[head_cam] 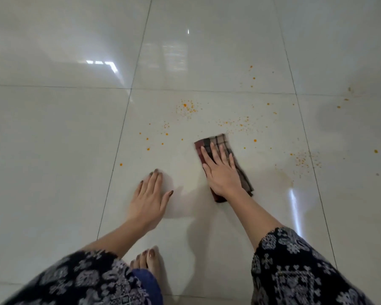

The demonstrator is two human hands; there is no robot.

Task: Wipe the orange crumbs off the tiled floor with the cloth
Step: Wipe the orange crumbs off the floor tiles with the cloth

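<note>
While my right hand (223, 172) lies flat on the cloth (223, 166), its fingers (216, 154) are spread wide and straight, pressing down on the fabric rather than gripping it. That cloth is a folded, dark red and brown checked piece, lying just right of the middle of the frame on the tiled floor (53, 139), its long side running from upper left to lower right, with my wrist covering its lower end. My left hand (151, 195) rests palm down on the bare tile to the left of the cloth and a little lower in the frame, well apart from it, fingers together and extended, thumb out to the side, holding nothing. Orange crumbs (187, 107) are scattered across the pale glossy tiles above and beside the cloth: a cluster above and to the left of it, a thin spray just above its upper right corner, loose specks toward the left, and another patch at the right of the frame near a grout line. Both of my forearms come up from the bottom of the frame out of dark sleeves (295, 267) with a pale floral print, and my bare foot (151, 260) stands on the tile at lower centre, between them.
</note>
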